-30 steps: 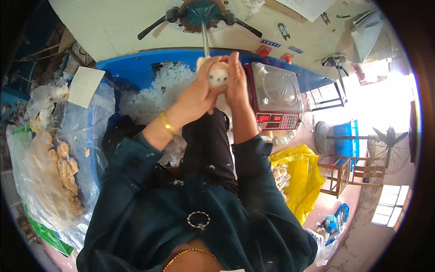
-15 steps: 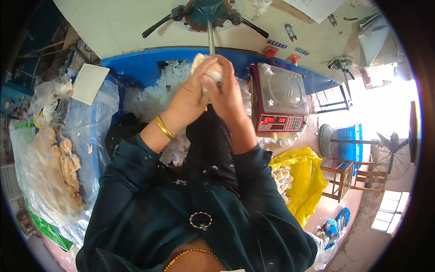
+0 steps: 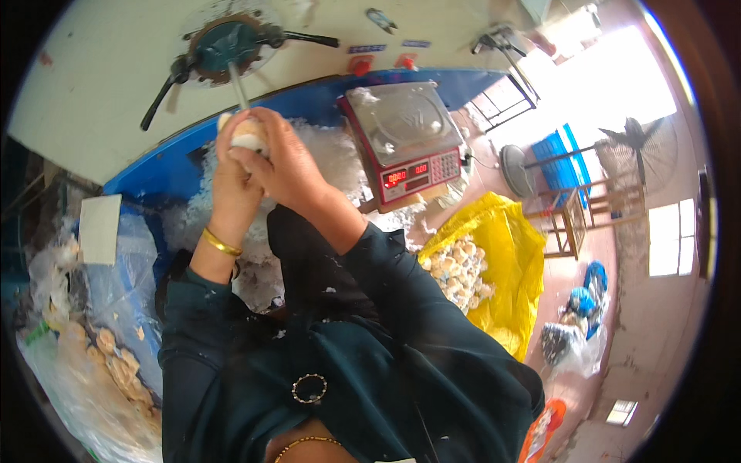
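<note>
Both hands are closed around a small tan-and-white plush piece (image 3: 248, 137) at the end of a thin metal tube (image 3: 238, 86). That tube comes out of a round dark green fitting (image 3: 225, 48) with black handles, set in a pale machine panel. My left hand (image 3: 235, 185), with a gold bangle at its wrist, grips from the left and below. From the right, my right hand (image 3: 289, 162) wraps over the piece, thumb across its front. Fingers cover much of the plush, and where the tube's tip ends is hidden.
White stuffing fluff (image 3: 328, 150) lies below the blue ledge (image 3: 147, 171). Right of it stands a red scale (image 3: 409, 127). A yellow sack (image 3: 513, 262) holds small plush pieces (image 3: 455, 266). Left is a clear plastic bag (image 3: 69, 386) with tan pieces; farther right, a wooden chair (image 3: 567, 228) and fan (image 3: 637, 150).
The view has swung right, so the machine, scale and hands appear farther left. Both hands still hold the plush piece at the tube.
</note>
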{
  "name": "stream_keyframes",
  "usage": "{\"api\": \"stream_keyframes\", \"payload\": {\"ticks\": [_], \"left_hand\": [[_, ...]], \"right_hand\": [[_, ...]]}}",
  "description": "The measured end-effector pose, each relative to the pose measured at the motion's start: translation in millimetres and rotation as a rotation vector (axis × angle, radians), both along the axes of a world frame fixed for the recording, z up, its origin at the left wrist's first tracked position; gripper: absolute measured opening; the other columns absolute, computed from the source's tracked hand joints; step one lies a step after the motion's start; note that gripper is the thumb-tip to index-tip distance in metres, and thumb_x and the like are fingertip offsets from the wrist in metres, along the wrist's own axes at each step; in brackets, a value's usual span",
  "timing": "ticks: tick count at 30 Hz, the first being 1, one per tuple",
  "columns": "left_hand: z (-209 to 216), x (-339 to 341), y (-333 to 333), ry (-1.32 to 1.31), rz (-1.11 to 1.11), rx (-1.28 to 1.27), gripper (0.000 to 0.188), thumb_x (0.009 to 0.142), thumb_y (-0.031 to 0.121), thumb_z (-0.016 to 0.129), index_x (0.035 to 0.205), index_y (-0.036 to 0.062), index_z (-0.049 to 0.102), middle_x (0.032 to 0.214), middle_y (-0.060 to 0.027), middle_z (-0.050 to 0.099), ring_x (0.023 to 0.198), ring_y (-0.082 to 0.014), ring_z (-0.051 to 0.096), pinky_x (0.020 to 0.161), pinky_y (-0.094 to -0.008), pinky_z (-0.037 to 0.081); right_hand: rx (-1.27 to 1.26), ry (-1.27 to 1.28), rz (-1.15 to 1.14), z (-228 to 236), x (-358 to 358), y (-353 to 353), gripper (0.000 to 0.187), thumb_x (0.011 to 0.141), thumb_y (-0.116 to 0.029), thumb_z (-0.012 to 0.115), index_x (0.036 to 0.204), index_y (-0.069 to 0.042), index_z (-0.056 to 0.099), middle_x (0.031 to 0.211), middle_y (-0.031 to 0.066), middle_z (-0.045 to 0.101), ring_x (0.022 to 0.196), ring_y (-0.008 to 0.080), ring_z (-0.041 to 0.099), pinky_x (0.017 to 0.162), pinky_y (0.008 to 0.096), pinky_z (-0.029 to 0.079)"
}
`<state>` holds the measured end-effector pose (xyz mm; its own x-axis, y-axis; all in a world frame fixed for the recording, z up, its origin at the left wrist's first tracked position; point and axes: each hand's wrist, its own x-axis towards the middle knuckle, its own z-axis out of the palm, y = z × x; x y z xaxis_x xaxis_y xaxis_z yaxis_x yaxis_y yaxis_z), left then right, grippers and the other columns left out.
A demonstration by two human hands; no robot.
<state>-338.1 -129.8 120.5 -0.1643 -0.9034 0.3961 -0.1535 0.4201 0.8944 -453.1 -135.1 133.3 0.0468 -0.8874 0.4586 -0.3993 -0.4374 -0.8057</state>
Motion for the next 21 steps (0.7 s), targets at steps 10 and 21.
{"api": "stream_keyframes", "payload": {"ticks": [10, 21], "left_hand": [[6, -20, -5, -0.112, 0.016, -0.052, 0.057, 0.089, 0.003, 0.058, 0.141, 0.0089, 0.033, 0.128, -0.0193, 0.049, 0.094, -0.0286, 0.060, 0.075, -0.0353, 0.052], [-5, 10, 36, -0.272, -0.039, -0.096, 0.067, 0.085, 0.008, 0.063, 0.144, 0.0078, 0.032, 0.133, -0.0205, 0.049, 0.117, -0.0407, 0.052, 0.096, -0.0403, 0.046]], "right_hand": [[0.177, -0.206, 0.151, 13, -29, -3, 0.050, 0.086, -0.022, 0.070, 0.124, 0.001, 0.047, 0.101, 0.0207, 0.062, 0.086, 0.0275, 0.067, 0.074, 0.0341, 0.053], [0.096, 0.061, 0.074, 1, -18, 38, 0.051, 0.082, -0.019, 0.072, 0.126, -0.003, 0.051, 0.117, 0.0173, 0.059, 0.105, 0.0291, 0.060, 0.089, 0.0378, 0.048]]}}
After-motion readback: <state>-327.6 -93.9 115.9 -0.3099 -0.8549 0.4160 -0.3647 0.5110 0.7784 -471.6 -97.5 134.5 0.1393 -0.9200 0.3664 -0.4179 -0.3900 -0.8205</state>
